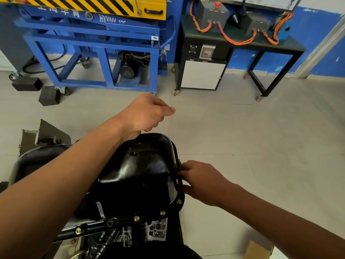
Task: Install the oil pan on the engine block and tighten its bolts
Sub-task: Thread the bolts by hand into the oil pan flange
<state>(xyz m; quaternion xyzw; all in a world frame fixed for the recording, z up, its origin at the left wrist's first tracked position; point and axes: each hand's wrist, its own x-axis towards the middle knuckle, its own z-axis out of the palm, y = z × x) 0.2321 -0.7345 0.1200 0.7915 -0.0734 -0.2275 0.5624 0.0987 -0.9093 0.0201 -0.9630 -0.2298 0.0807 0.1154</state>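
Black oil pan (pixel 141 171) sits sump-up on engine block (pixel 156 230), bolts (pixel 137 218) seated in near flange; right hand (pixel 203 182) fingers curl at right rim, left hand (pixel 147 113) above, fingers curled, cannot tell what either holds.

Oil pan (pixel 141 171) is glossy black all over, and the bolts (pixel 137 218) along its near flange are a brassy gold. Beyond the pan there's a bright blue steel frame (pixel 97 47) topped with a yellow-and-black diagonal hazard stripe (pixel 89 4) — white lettering (pixel 110 19) on the blue just under it. Beyond the pan to its right: a black bench (pixel 291 46), orange cables (pixel 237 40) looping over it, a white cabinet door (pixel 202 74) underneath. Wall (pixel 313 30) past that is blue, floor (pixel 261 146) around the pan is pale grey — black blocks (pixel 49 96) on it, beyond the pan to its left.
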